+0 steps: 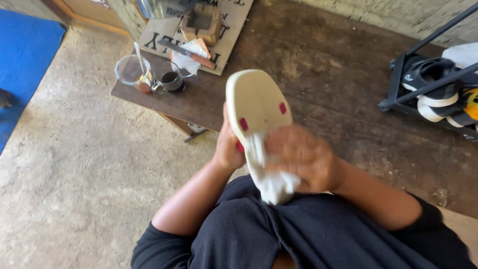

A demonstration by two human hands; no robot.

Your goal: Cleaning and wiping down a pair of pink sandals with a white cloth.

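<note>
Two hands are working on one cream-coloured sandal [256,107], held sole-up above the lap. Left hand [228,149] is closing its grip around the sandal's left edge, thumb side hidden behind the sole, keeping it steady and tilted away from the body. Right hand [301,157] is closing its grip on a bunched white cloth [271,182] and pressing it against the lower half of the sole; the hand is blurred, so a rubbing stroke appears to be under way. Cloth tail is hanging down toward the black shirt [318,234].

Sole is showing two small pink marks [283,108] near its middle, with a third partly covered at the left thumb.

Step in hand, by my reading: wiping the underside, lower part being covered, upper part near the toe not yet under the cloth. Next move would call for sliding the cloth upward while the left grip holds firm against the push.

Further out, a dark wooden tabletop [338,84] is carrying a glass mug with a spoon [133,72], a glass cup of dark liquid [170,77], a knife [186,54] lying on a rag, and lettered cardboard. A black rack with sneakers [433,87] is standing at right. Concrete floor [74,164] lies below, blue mat [25,55] at far left.
</note>
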